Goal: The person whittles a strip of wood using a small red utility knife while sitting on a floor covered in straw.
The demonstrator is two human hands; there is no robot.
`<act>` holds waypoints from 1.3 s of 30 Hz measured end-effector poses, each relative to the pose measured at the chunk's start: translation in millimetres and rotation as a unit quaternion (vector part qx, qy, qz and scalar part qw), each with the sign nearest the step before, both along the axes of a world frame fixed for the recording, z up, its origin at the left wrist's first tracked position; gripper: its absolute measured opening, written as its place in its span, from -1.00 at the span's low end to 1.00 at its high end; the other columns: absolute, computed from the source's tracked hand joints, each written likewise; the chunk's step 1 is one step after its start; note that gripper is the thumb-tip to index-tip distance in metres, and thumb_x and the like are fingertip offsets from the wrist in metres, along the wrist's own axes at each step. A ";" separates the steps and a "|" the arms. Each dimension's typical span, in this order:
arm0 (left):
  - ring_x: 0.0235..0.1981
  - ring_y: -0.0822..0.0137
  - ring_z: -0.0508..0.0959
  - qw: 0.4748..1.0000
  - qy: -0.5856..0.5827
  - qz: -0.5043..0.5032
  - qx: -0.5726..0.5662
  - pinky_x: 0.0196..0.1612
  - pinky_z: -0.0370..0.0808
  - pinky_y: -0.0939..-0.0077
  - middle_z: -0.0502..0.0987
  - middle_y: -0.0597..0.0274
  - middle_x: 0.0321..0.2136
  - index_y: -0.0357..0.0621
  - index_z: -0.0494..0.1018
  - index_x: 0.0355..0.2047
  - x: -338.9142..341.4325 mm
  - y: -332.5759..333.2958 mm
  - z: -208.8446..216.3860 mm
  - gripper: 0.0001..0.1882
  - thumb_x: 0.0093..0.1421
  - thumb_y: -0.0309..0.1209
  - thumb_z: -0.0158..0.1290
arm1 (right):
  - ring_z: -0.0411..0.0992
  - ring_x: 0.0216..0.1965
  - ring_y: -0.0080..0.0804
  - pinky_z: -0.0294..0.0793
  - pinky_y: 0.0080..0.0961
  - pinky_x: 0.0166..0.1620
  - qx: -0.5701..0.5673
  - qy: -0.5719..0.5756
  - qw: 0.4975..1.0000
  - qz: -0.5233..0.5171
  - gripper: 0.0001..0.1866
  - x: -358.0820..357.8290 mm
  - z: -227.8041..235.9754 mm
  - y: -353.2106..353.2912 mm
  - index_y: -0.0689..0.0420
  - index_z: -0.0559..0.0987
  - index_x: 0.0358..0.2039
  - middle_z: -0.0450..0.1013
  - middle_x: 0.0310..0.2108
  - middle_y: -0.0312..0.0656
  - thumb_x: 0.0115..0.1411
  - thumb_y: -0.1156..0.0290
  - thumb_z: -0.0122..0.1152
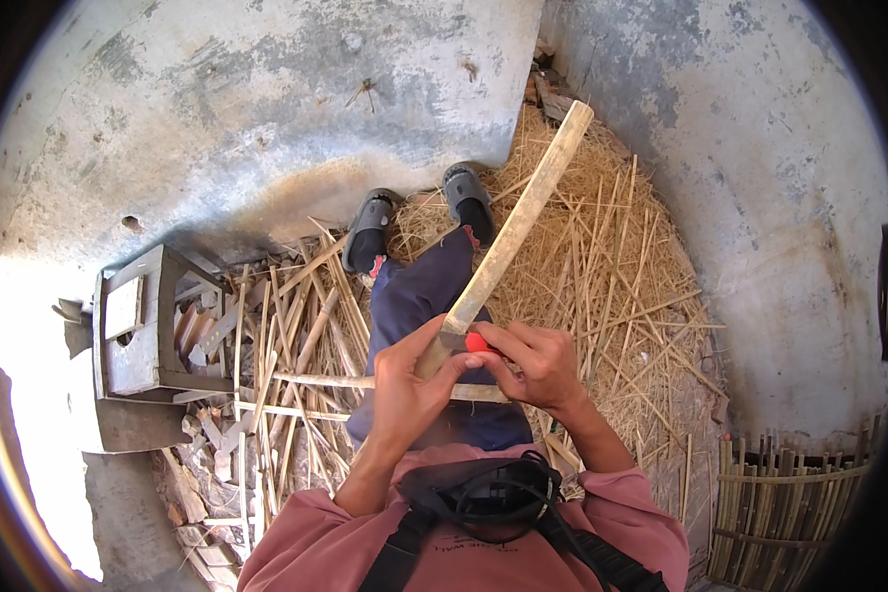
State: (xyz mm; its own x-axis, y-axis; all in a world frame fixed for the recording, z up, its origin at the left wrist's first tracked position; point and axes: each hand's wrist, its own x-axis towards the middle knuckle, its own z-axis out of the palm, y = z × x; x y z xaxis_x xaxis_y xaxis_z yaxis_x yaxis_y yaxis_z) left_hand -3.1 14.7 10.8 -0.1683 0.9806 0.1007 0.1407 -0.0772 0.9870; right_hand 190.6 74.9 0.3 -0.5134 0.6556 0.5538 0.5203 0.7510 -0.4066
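A long, flat bamboo strip (523, 222) slants up and away to the right, its near end between my hands. My left hand (405, 375) is closed around that near end, thumb toward the right hand. My right hand (540, 363) grips a small knife with a red handle (478, 342); its short grey blade (453, 340) lies against the strip beside my left fingers. Fingers hide most of the handle. Beneath both hands, a thinner bamboo stick (479, 393) lies crosswise over my lap.
Bamboo sticks (311, 306) and fine shavings (602, 247) cover the floor around my legs. A wooden box frame (133, 335) stands on the left, scraps inside it. A woven stick basket (779, 513) sits at lower right. Worn walls (266, 99) enclose the far side and right.
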 end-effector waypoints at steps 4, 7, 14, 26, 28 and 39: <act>-0.20 0.58 0.63 1.000 -0.029 -0.010 -0.002 -0.13 0.60 0.58 0.75 0.21 -0.21 -0.40 0.60 0.12 2.2 0.7 -2.2 -0.54 0.25 -0.51 0.42 | 0.50 -0.61 -0.29 0.45 -0.33 -0.55 -0.002 0.015 1.000 -0.009 -0.65 -1.6 -3.3 -1.7 0.02 0.73 0.01 0.43 -0.55 -0.30 0.25 0.19 0.49; -0.16 0.57 0.63 0.998 -0.070 0.008 0.000 -0.10 0.59 0.62 0.73 0.24 -0.17 -0.40 0.59 0.12 9.1 -4.0 -15.7 -0.55 0.27 -0.50 0.43 | 0.50 -0.61 -0.26 0.46 -0.32 -0.54 0.002 0.053 0.998 -0.029 -0.65 -7.2 -3.7 -4.3 0.05 0.73 0.02 0.47 -0.52 -0.28 0.27 0.22 0.48; -0.15 0.58 0.61 0.999 -0.016 0.007 -0.034 -0.10 0.57 0.63 0.72 0.23 -0.17 -0.38 0.58 0.07 3.4 0.4 -5.7 -0.57 0.25 -0.49 0.45 | 0.54 -0.58 -0.21 0.48 -0.30 -0.51 -0.039 0.089 0.995 -0.001 -0.65 -6.8 -5.8 3.4 0.04 0.72 0.03 0.53 -0.48 -0.24 0.29 0.21 0.46; -0.24 0.48 0.73 0.999 0.031 0.004 0.014 -0.14 0.63 0.50 0.78 0.09 -0.25 -0.32 0.60 0.16 0.2 2.3 0.6 -0.48 0.19 -0.49 0.44 | 0.54 -0.58 -0.26 0.43 -0.29 -0.55 -0.032 -0.008 0.998 0.055 -0.63 7.1 3.8 15.2 -0.01 0.74 0.01 0.49 -0.51 -0.29 0.25 0.14 0.47; -0.22 0.56 0.68 1.000 0.023 -0.002 0.018 -0.14 0.62 0.57 0.77 0.18 -0.27 -0.38 0.59 0.16 -0.1 2.5 4.2 -0.50 0.22 -0.56 0.41 | 0.52 -0.59 -0.27 0.43 -0.29 -0.55 -0.018 -0.008 0.999 0.045 -0.64 5.5 3.7 13.5 0.00 0.74 0.00 0.48 -0.53 -0.29 0.25 0.15 0.47; -0.23 0.60 0.64 0.999 -0.035 0.006 -0.005 -0.14 0.59 0.62 0.75 0.28 -0.26 -0.39 0.63 0.08 3.9 -0.3 1.0 -0.62 0.28 -0.56 0.37 | 0.50 -0.61 -0.28 0.44 -0.33 -0.55 -0.011 0.047 0.999 0.005 -0.66 -4.2 1.5 1.0 0.06 0.75 0.00 0.47 -0.54 -0.27 0.25 0.23 0.48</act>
